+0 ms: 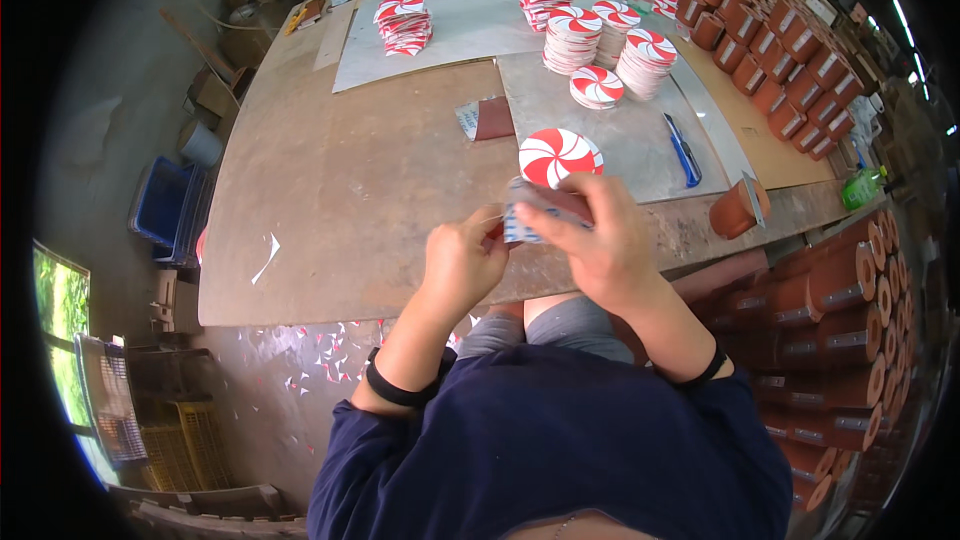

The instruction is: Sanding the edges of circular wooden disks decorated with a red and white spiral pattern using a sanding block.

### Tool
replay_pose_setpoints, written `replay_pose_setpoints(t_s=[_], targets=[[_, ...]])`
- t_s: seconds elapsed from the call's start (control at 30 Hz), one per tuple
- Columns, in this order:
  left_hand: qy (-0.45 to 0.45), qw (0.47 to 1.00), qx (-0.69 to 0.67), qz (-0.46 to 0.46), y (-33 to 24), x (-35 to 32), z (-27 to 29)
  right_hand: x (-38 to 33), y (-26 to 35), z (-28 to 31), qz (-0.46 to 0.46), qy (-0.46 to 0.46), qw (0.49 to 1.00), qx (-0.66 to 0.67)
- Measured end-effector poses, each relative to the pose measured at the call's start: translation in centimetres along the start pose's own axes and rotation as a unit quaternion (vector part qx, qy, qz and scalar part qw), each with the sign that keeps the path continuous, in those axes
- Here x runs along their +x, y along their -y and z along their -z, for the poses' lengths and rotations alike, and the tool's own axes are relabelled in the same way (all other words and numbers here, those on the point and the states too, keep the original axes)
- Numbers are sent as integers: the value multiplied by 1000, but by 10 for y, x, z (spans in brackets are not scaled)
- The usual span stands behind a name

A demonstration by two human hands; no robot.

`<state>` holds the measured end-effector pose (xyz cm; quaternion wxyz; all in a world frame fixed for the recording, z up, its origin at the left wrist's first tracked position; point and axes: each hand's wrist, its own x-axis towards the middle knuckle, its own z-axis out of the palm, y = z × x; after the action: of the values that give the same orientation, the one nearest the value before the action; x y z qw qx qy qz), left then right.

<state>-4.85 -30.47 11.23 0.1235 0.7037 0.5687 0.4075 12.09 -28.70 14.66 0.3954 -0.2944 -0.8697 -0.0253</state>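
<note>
right hand (612,245) grips folded sandpaper (553,202) in its fingers (597,194) — left hand (462,255) curls beside it, its hold unclear.

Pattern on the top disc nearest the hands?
Red-and-white pinwheel swirl on the disc; shows best in the head view.

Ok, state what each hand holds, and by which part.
The right hand grips a sandpaper piece by its right end; whether the left hand holds anything is too hidden to tell.

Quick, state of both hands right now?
Left hand: closed; whatever it may pinch cannot be told.
Right hand: closed, holding sandpaper.
</note>
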Motion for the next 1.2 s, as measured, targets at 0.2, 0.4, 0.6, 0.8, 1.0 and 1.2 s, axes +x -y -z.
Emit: replay_pose_setpoints(t_s=[0.2, 0.4, 0.6, 0.8, 1.0, 1.2], targets=[[-21, 994, -103, 29, 1, -7, -7, -16, -18, -16, -64, -17, 997, -49], [-42, 948, -281, 145, 8, -9, -8, -40, -47, -15, -155, -13, 988, 4], [-39, 947, -299, 111, 7, -6, -18, -20, -33, -2, -204, -84, 970, 99], [-44, 954, -281, 97, 7, -8, -16, -14, -18, -5, -132, -41, 988, 75], [-108, 835, -503, 197, 7, 3, 6, -50, -31, -8, -260, 32, 953, 150], [-6, 628, -740, 239, 11, 5, -2, -41, -32, 1, -283, -46, 946, 151]])
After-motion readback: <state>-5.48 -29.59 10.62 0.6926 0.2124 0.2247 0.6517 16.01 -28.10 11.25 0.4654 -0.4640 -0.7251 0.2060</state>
